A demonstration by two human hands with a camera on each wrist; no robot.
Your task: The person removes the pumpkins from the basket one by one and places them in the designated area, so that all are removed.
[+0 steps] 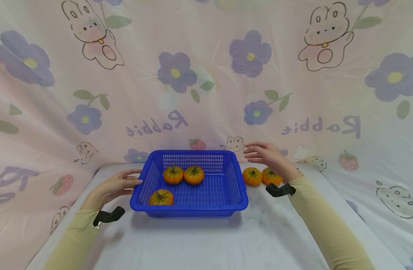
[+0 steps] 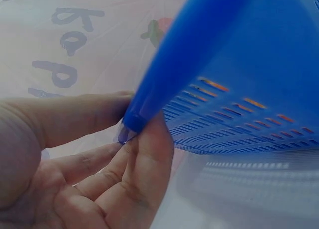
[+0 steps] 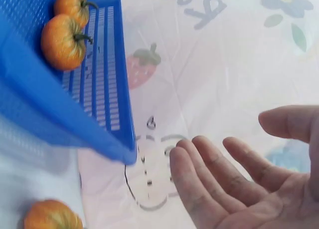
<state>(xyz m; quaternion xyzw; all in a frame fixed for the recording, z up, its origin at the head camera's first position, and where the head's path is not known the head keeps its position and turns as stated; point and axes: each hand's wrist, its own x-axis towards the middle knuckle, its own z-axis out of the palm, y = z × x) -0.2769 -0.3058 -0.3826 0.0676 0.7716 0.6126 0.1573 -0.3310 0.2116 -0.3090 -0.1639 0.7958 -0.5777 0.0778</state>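
A blue plastic basket (image 1: 189, 207) with slotted sides stands in front of me. My left hand (image 1: 117, 185) pinches its left rim between thumb and fingers, as the left wrist view shows up close. Inside the basket, two small orange pumpkins (image 1: 194, 175) sit side by side toward the back, and a third pumpkin (image 1: 161, 197) lies at the front left. My right hand (image 1: 265, 153) is raised beyond the basket's right side, fingers extended and holding nothing. Below it, two more pumpkins (image 1: 252, 176) lie on the table, the farther right one partly hidden by the wrist.
The white tabletop (image 1: 199, 243) runs under the basket. A pale curtain (image 1: 206, 101) printed with rabbits, flowers and strawberries hangs behind the table and along both sides. Each wrist wears a black camera mount (image 1: 279, 190).
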